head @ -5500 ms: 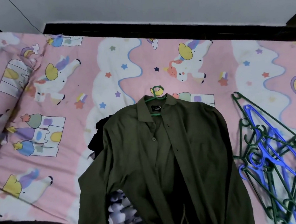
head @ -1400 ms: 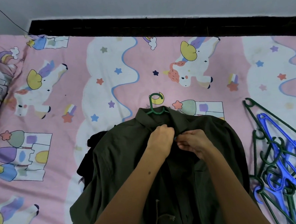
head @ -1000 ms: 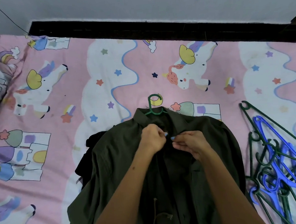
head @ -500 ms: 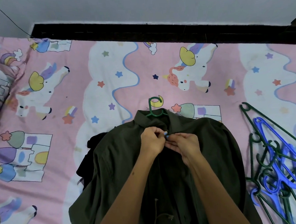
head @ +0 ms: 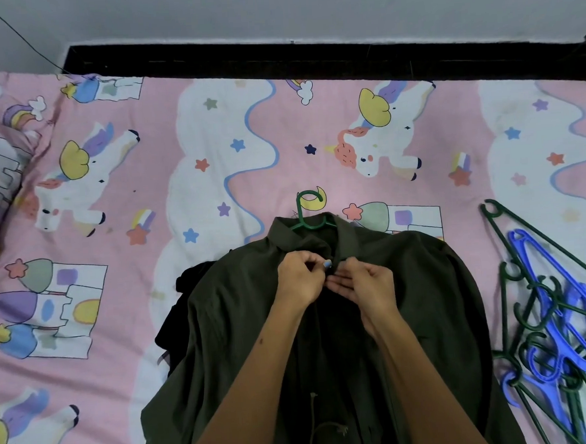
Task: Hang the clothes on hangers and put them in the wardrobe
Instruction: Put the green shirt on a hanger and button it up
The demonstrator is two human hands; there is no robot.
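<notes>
A dark olive shirt (head: 236, 331) lies flat on the bed with a green hanger (head: 310, 214) inside it; only the hook and neck of the hanger show above the collar. My left hand (head: 298, 279) and my right hand (head: 364, 286) meet just below the collar, each pinching one front edge of the shirt at the top button. The button itself is hidden by my fingers.
The bed has a pink unicorn-print sheet (head: 212, 158). A tangled heap of green and blue hangers (head: 552, 336) lies at the right. A dark garment (head: 177, 314) pokes out from under the shirt's left side. A black bed frame (head: 309, 56) runs along the wall.
Since the earliest frame both hands came in onto the shirt front. Over the last second they drew together at the top button below the collar, closing the placket.
</notes>
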